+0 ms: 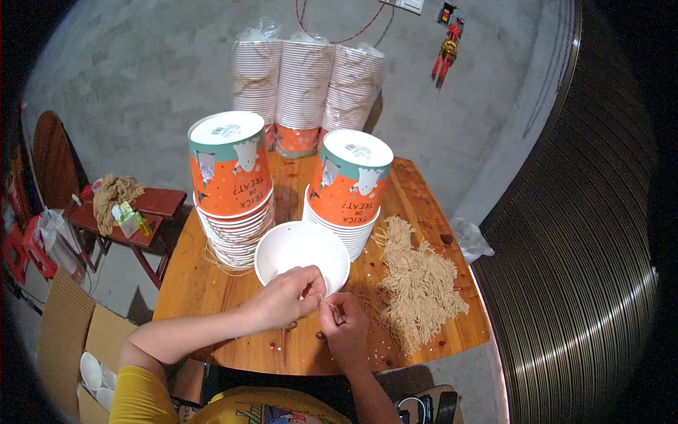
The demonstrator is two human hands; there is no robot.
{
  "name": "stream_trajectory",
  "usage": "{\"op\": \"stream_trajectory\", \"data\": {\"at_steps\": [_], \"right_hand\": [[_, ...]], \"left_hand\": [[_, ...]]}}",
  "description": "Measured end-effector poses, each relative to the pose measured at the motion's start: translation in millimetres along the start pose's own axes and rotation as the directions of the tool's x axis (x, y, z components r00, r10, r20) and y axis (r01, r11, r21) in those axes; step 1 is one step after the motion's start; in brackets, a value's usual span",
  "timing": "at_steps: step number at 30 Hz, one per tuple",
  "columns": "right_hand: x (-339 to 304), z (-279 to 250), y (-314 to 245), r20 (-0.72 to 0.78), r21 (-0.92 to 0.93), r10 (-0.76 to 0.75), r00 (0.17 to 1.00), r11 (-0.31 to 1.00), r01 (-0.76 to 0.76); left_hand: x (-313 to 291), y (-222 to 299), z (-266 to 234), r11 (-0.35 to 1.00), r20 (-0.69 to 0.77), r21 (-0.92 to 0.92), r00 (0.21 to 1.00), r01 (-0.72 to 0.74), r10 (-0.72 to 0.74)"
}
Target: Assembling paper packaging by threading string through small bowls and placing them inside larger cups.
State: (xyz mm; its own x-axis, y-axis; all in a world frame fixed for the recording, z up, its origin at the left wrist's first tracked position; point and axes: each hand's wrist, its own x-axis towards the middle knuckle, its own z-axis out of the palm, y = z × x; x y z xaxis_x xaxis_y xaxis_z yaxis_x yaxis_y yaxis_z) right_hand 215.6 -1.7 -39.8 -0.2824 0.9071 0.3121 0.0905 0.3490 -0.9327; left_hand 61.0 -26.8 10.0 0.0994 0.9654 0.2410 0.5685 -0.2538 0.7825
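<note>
A white paper bucket (300,240) lies with its open mouth facing up toward me at the table's near middle. At its near right rim my left hand (288,293) is closed in a pinch, fingers against the edge. Just right of it and slightly lower, my right hand (345,326) also pinches. A thin pale cord (323,297) shows between the fingertips of both hands; most of it is hidden by the fingers. To the right of my right hand spreads a pile of tan cords (420,290).
Two upside-down stacks of orange-and-green paper buckets, left (229,173) and right (351,184), stand behind the white bucket. Farther back are wrapped bucket stacks (304,81). A red bench (159,205) holds more cord (116,198). An open cardboard box (67,321) sits lower left.
</note>
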Motion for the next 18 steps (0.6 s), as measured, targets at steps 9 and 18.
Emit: {"op": "stream_trajectory", "data": {"at_steps": [9,18], "right_hand": [[4,-3,-2,-0.037,-0.068,0.097,0.995,0.993,-0.099],[6,-2,7,-0.111,0.147,0.175,0.978,0.976,-0.158]], "left_hand": [[7,3,-10,0.99,0.15,-0.138,0.989,0.007,0.014],[15,-6,-10,0.987,0.207,-0.156,0.977,-0.025,0.057]]}}
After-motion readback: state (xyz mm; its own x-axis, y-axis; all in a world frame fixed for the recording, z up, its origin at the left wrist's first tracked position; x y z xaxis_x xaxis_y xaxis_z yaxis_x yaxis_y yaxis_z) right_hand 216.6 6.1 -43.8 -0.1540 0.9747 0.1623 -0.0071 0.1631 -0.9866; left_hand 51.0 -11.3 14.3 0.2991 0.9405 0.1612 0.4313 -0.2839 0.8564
